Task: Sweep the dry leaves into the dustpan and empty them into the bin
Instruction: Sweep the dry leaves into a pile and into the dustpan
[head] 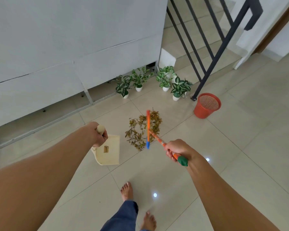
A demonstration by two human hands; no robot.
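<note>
Head view: broom head planted across the leaf pile, dustpan waiting to its left.

The right hand (177,150) is closed around the handle of the broom (148,129), whose head runs away from the person through the dry leaves (143,130) on the floor (232,147). The left hand (98,135) is closed on the stick of the dustpan (108,150), which sits just left of the pile, so the stroke likely goes leftward. The bin (207,105) stands well apart, far right.
</note>
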